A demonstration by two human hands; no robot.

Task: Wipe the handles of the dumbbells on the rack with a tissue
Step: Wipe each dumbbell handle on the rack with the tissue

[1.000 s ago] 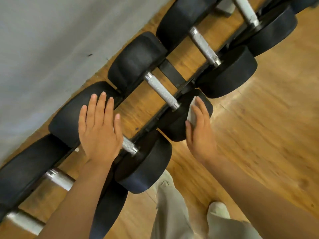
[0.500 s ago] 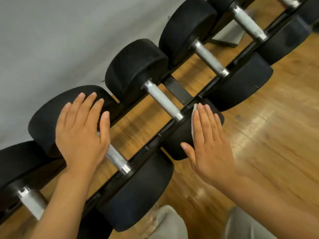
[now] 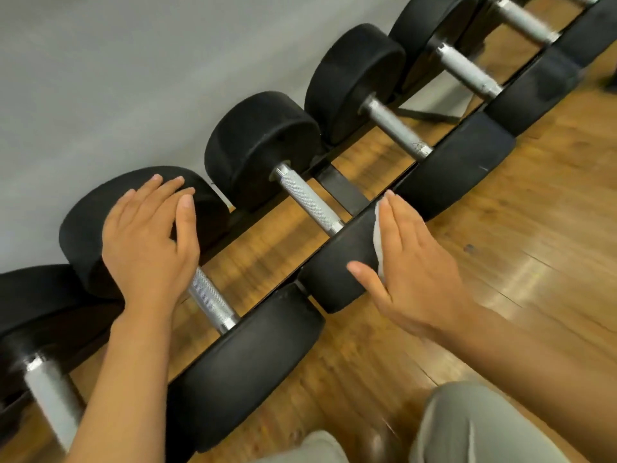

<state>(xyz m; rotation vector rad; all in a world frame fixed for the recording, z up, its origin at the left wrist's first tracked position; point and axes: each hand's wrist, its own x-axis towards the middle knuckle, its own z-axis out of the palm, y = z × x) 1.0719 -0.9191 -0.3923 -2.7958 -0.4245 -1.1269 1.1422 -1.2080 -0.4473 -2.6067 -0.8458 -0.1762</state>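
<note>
Head view, single entry; landmark: the rack (image 3: 337, 187), a black frame running from lower left to upper right along a grey wall, over a wooden floor.

Dumbbells on the rack: at least five visible, black round heads, knurled metal handles, lying crosswise on the rails.
- Nearest handle (image 3: 50, 399): at the rack's lower-left end, blurred, untouched by either hand.
- Second handle (image 3: 212, 300): bare metal, partly hidden under the left wrist.
- Third handle (image 3: 309, 200): mid-rack, fully exposed, no hand on it.
- Fourth handle (image 3: 395, 128) and fifth handle (image 3: 467, 71): further up the rack, blurred, unattended.

Left hand (image 3: 148, 242): fingers straight and slightly spread, palm resting on the wall-side head of the second dumbbell. Holds nothing.

Right hand (image 3: 410, 259): flat, fingers straight and together, pressing the tissue (image 3: 377, 242) against the floor-side head of the third dumbbell (image 3: 344, 262). Only a white edge of the tissue shows beside the palm.

Tissue position: on a dumbbell head on the rack's front side, just beside the third handle but not touching it.

Progress, as judged: no handle shows any mark telling wiped from unwiped, so the count of finished handles cannot be told. At this moment the tissue is off every handle. The third handle looks the likeliest next candidate, with the fourth and fifth beyond it left to do.

Other: light trouser legs at the lower frame edge, in front of the rack.
</note>
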